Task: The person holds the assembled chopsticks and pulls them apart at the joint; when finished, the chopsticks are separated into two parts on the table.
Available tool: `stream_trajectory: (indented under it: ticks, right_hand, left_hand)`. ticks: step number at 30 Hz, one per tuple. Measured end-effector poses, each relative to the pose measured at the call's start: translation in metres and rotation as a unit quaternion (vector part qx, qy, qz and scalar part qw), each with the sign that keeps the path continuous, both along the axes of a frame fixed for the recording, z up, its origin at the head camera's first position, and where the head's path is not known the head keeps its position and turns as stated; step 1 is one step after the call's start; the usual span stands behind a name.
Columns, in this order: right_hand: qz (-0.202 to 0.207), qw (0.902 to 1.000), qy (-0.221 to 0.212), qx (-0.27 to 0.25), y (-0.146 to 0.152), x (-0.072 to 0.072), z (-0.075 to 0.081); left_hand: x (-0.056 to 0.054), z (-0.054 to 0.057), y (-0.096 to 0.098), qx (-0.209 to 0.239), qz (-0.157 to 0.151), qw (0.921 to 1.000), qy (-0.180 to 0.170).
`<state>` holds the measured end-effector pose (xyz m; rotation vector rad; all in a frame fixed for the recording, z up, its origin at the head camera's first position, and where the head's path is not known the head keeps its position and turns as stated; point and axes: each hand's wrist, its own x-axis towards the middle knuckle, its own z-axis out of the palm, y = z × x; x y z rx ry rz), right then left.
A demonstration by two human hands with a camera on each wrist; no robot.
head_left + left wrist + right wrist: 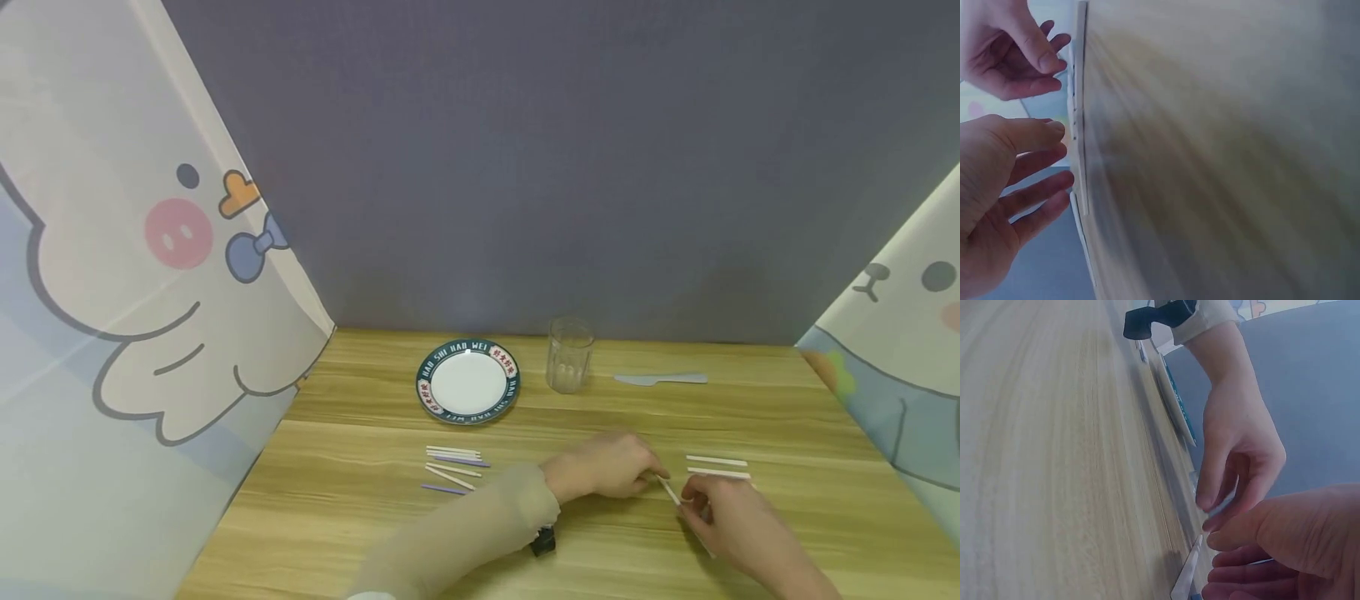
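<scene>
A thin white stick [670, 491] lies slanted on the wooden table between my two hands. My left hand [611, 467] is at its far end, fingertips close to it or touching. In the left wrist view, that hand [997, 187] has its thumb and fingers apart, beside the long stick [1081, 106]. My right hand [738, 525] is at the stick's middle and near part, partly covering it. Loosely bent fingers show on the right hand [1285, 550] in the right wrist view, next to the stick's tip [1191, 569]. More white sticks [717, 460] lie just beyond the right hand.
A group of white and purple sticks [453, 455] lies left of my left forearm. Behind stand a green-rimmed plate [426, 398], a clear glass [569, 358] and a white knife [660, 379]. A grey wall [525, 167] closes the back, with printed cartoon panels [112, 250] at both sides.
</scene>
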<state>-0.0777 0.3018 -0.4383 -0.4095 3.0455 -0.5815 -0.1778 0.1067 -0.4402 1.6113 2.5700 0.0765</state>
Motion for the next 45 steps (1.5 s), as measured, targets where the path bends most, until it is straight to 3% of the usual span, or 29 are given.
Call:
stream_trajectory:
  ticks: [7,16,19,25,31,38,45]
  right_hand:
    - [-0.015,0.9986,-0.050,0.012,-0.002,-0.001,-0.005]
    - [0.012,0.9994,-0.031,-0.010,-0.007,-0.004,-0.005]
    - [-0.003,0.9999,-0.013,-0.006,-0.012,-0.006,0.003]
    - [0.036,0.9978,0.055,0.009,-0.027,-0.018,0.020]
    - [0.107,0.9916,0.059,-0.043,-0.047,-0.031,0.038]
    - [0.192,0.9776,0.028,-0.082,-0.072,-0.044,0.057]
    - [0.237,0.9624,0.110,-0.073,-0.084,-0.054,0.065]
  left_hand:
    - [0.005,-0.006,0.016,-0.053,0.003,0.9975,0.047]
    - [0.002,-0.005,0.012,-0.049,0.025,0.9957,0.075]
    - [-0.001,-0.002,0.006,-0.030,0.033,0.9975,0.054]
    - [-0.007,0.007,-0.023,0.051,0.013,0.9986,0.008]
    - [-0.004,0.021,-0.063,0.135,-0.003,0.9909,0.005]
    - [0.007,0.043,-0.101,0.172,0.030,0.9836,0.046]
    - [0.018,0.058,-0.117,0.162,0.067,0.9734,0.147]
